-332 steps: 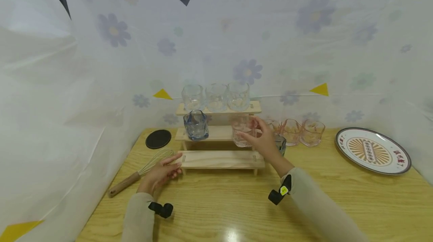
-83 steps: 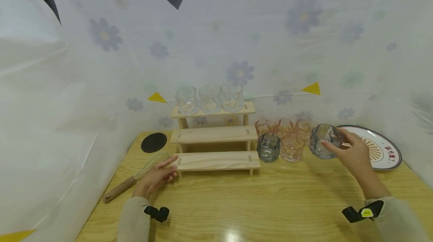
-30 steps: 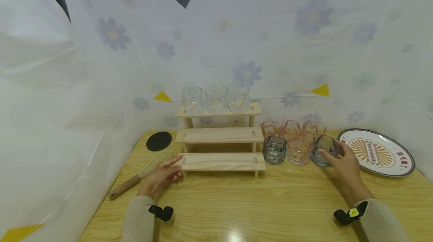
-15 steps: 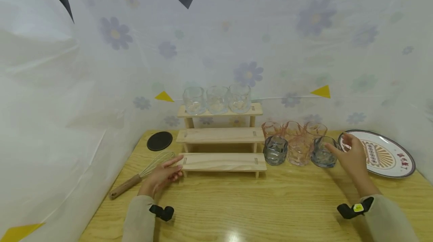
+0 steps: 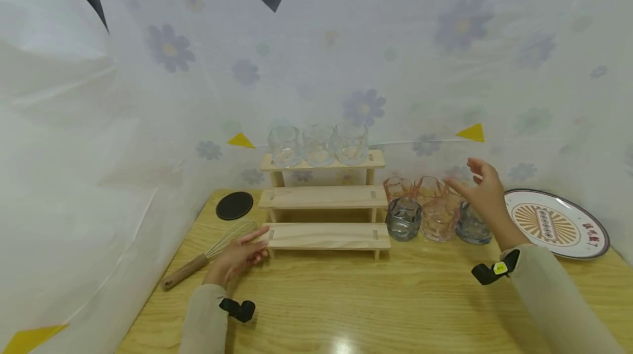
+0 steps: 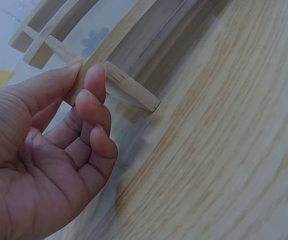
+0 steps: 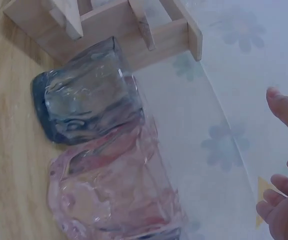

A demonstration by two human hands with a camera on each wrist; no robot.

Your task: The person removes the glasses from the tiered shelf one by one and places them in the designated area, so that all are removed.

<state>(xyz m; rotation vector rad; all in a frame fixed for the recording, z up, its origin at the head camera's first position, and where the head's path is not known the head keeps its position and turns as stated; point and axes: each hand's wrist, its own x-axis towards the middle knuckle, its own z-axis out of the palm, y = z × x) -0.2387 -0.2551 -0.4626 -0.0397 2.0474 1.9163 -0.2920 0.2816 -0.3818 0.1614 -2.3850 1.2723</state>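
My left hand (image 5: 234,260) pinches the left end of the lowest step of a three-step wooden shelf rack (image 5: 326,236); in the left wrist view the thumb and forefinger meet at the board's end. My right hand (image 5: 487,192) hovers with fingers spread and holds nothing, over the right side of a cluster of glasses. That cluster's front row has a blue-grey glass (image 5: 404,222), a pink glass (image 5: 437,222) and a blue glass (image 5: 473,227). Behind them stand pink glasses (image 5: 429,189), the rightmost partly hidden by my hand. Clear glasses (image 5: 318,148) line the top step.
Left of the rack lie a whisk (image 5: 185,272) with a wooden handle and a black round coaster (image 5: 234,205). A white patterned plate (image 5: 586,233) lies at the far right. A floral sheet (image 5: 306,57) hangs behind the wooden table (image 5: 346,299).
Earlier my right hand carried a pink glass, then a blue glass, off the middle step to the right. It has let go of the blue glass and risen leftward. My left hand stays put.
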